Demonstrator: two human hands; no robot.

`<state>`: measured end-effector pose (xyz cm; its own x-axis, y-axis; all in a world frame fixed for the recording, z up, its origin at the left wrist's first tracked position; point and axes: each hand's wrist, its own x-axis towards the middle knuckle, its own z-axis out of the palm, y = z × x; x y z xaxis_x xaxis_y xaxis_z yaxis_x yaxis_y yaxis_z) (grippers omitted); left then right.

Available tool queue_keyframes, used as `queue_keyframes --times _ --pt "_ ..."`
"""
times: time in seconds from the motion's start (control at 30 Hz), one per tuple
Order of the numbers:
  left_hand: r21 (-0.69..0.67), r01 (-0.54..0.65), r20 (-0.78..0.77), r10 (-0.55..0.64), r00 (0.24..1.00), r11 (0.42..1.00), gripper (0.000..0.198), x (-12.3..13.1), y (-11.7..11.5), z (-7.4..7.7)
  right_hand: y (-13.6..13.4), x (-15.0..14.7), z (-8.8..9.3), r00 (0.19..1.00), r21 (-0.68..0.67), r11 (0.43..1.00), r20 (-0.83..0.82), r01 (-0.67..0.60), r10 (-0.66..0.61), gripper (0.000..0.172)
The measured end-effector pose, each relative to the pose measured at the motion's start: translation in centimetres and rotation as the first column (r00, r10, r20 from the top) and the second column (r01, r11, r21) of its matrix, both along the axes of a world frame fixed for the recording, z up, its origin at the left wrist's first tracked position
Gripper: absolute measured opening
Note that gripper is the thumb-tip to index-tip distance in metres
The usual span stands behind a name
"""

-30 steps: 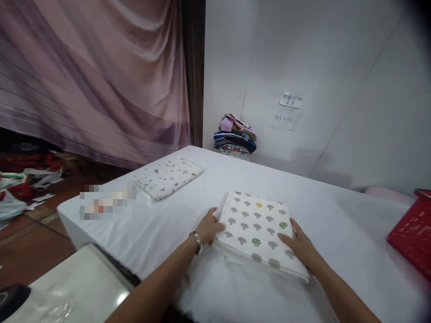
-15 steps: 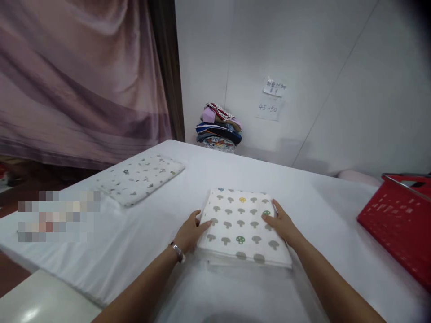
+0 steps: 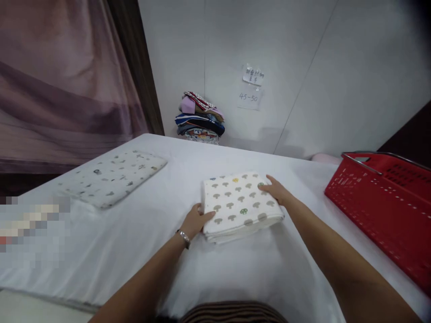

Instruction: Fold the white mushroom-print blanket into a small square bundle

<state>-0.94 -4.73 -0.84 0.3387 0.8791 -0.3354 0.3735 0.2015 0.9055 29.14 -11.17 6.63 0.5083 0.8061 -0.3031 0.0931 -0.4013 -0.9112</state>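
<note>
A folded white cloth with grey mushroom prints (image 3: 239, 202) lies in front of me on the white-covered table (image 3: 182, 179), turned slightly. My left hand (image 3: 195, 220) grips its left edge, thumb on top and the other fingers partly hidden at the side. My right hand (image 3: 275, 190) holds the far right corner, thumb over the top and fingers along the edge. Several layers show at the cloth's near edge. Further left lies another folded white cloth with small leaf-like prints (image 3: 116, 177), which neither hand touches.
A red plastic basket (image 3: 377, 211) with metal handles stands at the right. Behind the table is a stack of folded fabrics (image 3: 200, 119) by the wall. Handwritten papers (image 3: 249, 97) hang there. A pinkish curtain (image 3: 67, 80) hangs at the left.
The mushroom cloth has turned a little anticlockwise and moved away from me, with both hands still on it. The view has shifted right, showing more of the red basket.
</note>
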Motion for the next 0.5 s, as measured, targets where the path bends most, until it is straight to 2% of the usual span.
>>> queue_keyframes --times 0.07,0.13,0.27,0.4,0.5 --pt "0.035 0.059 -0.061 -0.057 0.997 0.998 0.099 0.6 -0.4 -0.1 -1.3 0.9 -2.3 0.999 -0.060 0.997 0.006 0.046 -0.046 0.103" --pt "0.045 0.072 -0.081 -0.068 0.994 0.996 0.099 0.8 -0.7 0.1 -2.5 1.2 -3.6 0.998 -0.098 0.993 0.040 0.058 -0.054 0.102" --pt "-0.032 0.020 -0.004 -0.020 1.000 0.999 0.099 0.6 -1.3 0.7 -4.1 0.8 -3.7 0.996 -0.157 0.988 0.085 0.003 0.010 0.103" --pt "-0.112 -0.038 0.077 0.046 0.996 0.993 0.097 1.0 -1.7 0.9 -4.8 0.4 -3.7 0.990 -0.069 0.991 -0.086 -0.115 0.109 0.101" --pt "-0.129 -0.046 0.153 0.066 0.986 0.991 0.095 1.4 -1.8 0.7 -5.1 0.3 -3.8 0.977 -0.039 0.995 -0.197 -0.097 0.087 0.105"
